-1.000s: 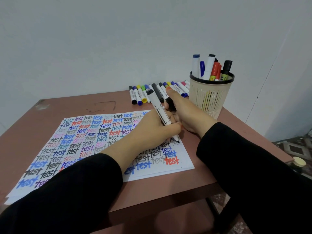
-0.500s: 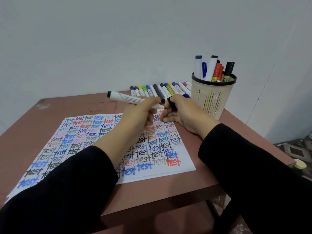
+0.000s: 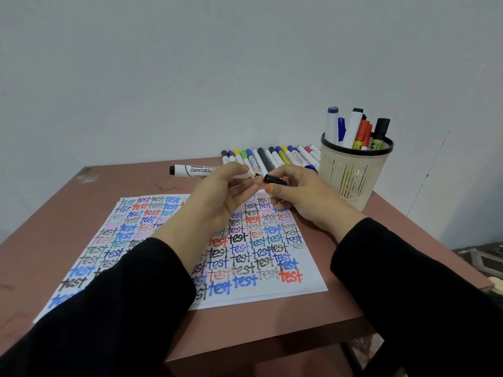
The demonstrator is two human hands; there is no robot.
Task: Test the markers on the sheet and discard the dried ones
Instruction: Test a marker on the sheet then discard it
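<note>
The left hand's fingers were curled round the nib end of a white whiteboard marker with black lettering and a black butt, pinching it so that the barrel lay roughly level and pointed towards the left edge of the desk. The right hand's fingers were clamped on a short black plastic cap, the thumb beneath it. The cap's mouth faced the marker's bare nib and sat just beside it; whether the two touched could not be told. Both were held in the air above the far part of the sheet.

The left hand showed its palm turned upward, while the right hand showed its back. Both arms wore long black sleeves.

Under the hands lay a white paper sheet covered in rows of the word "test" in black, blue, red, grey and pink ink, flat on the reddish-brown desk, reaching towards its near edge.

Along the far edge of the desk lay a row of capped markers with white barrels and caps of several colours, side by side. By the far right corner stood a cream slatted plastic basket with a black rim, upright, holding a bunch of standing markers in white, blue, orange and black.
</note>
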